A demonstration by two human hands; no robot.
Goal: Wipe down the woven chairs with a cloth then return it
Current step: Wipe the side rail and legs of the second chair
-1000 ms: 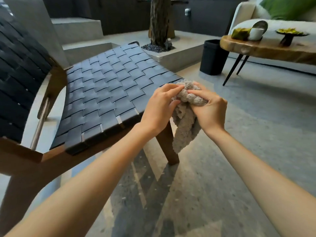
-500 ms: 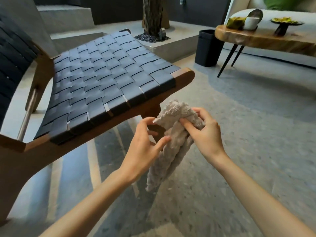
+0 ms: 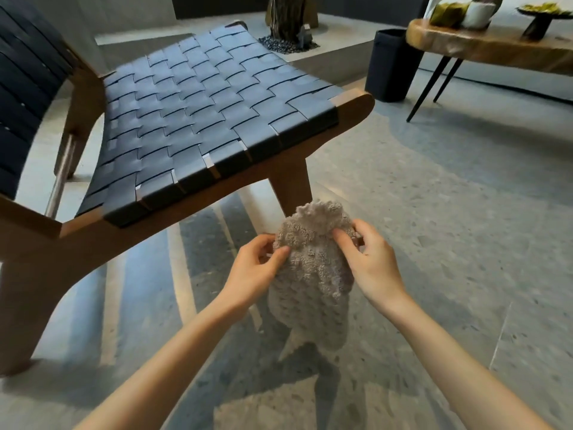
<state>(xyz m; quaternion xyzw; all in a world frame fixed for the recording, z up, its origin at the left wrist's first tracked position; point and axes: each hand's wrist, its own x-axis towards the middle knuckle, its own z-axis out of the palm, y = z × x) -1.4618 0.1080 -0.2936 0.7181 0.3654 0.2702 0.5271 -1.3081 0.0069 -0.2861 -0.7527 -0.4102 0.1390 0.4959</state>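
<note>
A beige terry cloth (image 3: 313, 274) hangs bunched between my hands, in the air in front of the chair's near right leg. My left hand (image 3: 254, 271) pinches its left upper edge with thumb and fingers. My right hand (image 3: 369, 259) grips its right upper edge. The woven chair (image 3: 198, 116) has a seat of dark interlaced straps on a brown wooden frame and fills the upper left; its dark backrest runs off the left edge. Neither hand touches the chair.
A wooden side table (image 3: 483, 51) on thin black legs stands at the upper right with a cup and small dishes. A black bin (image 3: 392, 63) sits beside it. A tree trunk in a gravel bed (image 3: 286, 23) rises behind the chair. The floor is speckled grey stone.
My hands and the cloth have dropped from the seat's front corner to below it, by the front leg. Both hands have shifted their hold on the cloth's top edge.
</note>
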